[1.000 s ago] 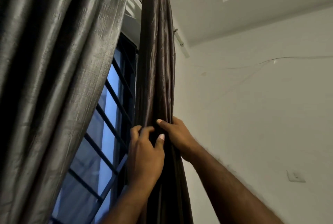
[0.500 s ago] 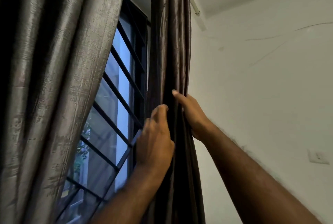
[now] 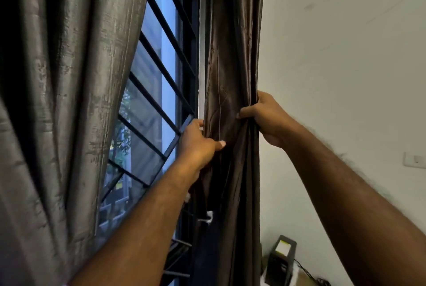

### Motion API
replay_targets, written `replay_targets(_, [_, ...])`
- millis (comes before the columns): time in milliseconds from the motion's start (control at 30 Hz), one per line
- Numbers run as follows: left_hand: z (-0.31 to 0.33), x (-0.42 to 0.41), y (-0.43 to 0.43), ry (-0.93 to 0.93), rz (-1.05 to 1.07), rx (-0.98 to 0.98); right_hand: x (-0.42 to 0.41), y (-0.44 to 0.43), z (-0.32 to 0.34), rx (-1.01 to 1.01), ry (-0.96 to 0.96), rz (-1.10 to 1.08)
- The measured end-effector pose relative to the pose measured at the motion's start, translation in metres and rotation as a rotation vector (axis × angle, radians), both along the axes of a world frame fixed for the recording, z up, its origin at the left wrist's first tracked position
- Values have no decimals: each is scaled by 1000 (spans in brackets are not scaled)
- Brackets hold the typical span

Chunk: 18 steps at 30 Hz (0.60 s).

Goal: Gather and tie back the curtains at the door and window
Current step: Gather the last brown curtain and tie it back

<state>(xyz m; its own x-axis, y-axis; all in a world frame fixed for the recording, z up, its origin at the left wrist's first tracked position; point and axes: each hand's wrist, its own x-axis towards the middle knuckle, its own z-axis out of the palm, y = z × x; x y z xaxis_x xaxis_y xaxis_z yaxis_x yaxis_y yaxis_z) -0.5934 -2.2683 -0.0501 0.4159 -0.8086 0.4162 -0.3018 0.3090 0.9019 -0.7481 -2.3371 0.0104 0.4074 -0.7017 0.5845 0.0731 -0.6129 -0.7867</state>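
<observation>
Right of the window (image 3: 156,92), my left hand (image 3: 198,145) and right hand (image 3: 265,117) clutch the brown curtain (image 3: 230,55), so I should bunch its folds tight, then tie.

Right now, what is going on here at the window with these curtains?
A person is gathering the dark brown shiny curtain on the right side of the black-barred window. The left hand grips its window-side edge and the right hand grips its wall-side edge, so the cloth is bunched between them. No tie shows around it yet. The grey textured curtain on the left hangs loose, untouched.
</observation>
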Motion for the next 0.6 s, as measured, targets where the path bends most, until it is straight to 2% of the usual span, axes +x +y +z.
replay_targets(67, [-13, 6, 1, -49, -2, 98, -6, -1, -20, 29, 0, 10])
replay_targets(233, [-44, 9, 1, -209, 22, 184, -2, -2, -80, 47, -45, -24])
replay_targets(400, [-47, 18, 8, -322, -35, 155, -1, 2, -117, -161, -171, -172])
replay_targets(500, [-48, 24, 11, -334, -108, 140, -6, 5, -122, -317, -165, -242])
replay_targets(600, [-54, 16, 8, -348, -122, 161, -3, 10, -124, -255, -73, -330])
